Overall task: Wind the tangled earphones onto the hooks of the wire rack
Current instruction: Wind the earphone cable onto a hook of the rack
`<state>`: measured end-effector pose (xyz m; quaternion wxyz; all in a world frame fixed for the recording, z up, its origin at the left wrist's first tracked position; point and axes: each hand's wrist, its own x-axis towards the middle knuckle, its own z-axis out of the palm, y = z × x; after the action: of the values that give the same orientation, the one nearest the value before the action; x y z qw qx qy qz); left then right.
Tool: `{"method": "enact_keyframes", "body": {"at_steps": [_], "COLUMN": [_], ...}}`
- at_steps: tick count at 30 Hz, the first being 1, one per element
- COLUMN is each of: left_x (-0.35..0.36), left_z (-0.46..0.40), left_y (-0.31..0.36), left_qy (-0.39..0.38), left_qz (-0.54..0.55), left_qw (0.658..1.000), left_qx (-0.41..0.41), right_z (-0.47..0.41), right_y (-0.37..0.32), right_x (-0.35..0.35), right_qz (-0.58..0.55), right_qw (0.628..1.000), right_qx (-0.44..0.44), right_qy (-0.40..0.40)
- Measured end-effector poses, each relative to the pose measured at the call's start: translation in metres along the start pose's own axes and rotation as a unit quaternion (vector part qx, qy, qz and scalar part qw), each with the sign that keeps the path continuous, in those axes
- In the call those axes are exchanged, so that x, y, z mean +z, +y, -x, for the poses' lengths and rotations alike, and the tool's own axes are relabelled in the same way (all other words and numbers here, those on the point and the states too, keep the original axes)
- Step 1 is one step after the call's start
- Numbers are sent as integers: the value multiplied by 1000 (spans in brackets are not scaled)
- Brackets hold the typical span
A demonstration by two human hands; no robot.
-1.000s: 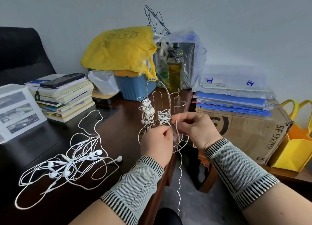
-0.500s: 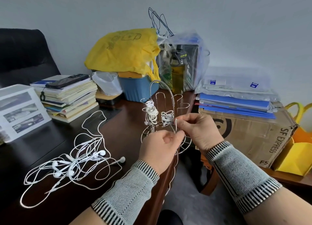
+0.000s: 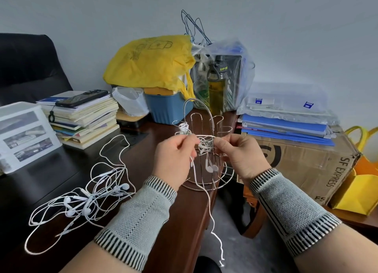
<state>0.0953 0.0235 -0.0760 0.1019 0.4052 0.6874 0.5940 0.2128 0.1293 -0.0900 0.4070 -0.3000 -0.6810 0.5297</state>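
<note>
Earphone cord [image 3: 206, 137] between both hands' fingers [image 3: 191, 138]

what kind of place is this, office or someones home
Most likely an office or study desk. A dark wooden desk holds a stack of books, blue folders lie on a shipping carton, and a black chair stands behind.

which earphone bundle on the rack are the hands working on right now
The right-hand bundle, pinched between both hands; the other wound bundle sits untouched to its left.
</note>
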Motion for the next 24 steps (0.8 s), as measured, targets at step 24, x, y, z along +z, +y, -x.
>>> {"method": "enact_keyframes", "body": {"at_steps": [24], "left_x": [-2], "left_z": [2], "left_y": [-24], "left_qy": [-52], "left_qz": [-87], "left_qw": [989], "left_qx": [-108], "right_z": [-5], "right_y": [-3], "right_x": [11], "right_qz": [114], "right_qw": [990], "right_qx": [-7], "right_qy": [81]}}
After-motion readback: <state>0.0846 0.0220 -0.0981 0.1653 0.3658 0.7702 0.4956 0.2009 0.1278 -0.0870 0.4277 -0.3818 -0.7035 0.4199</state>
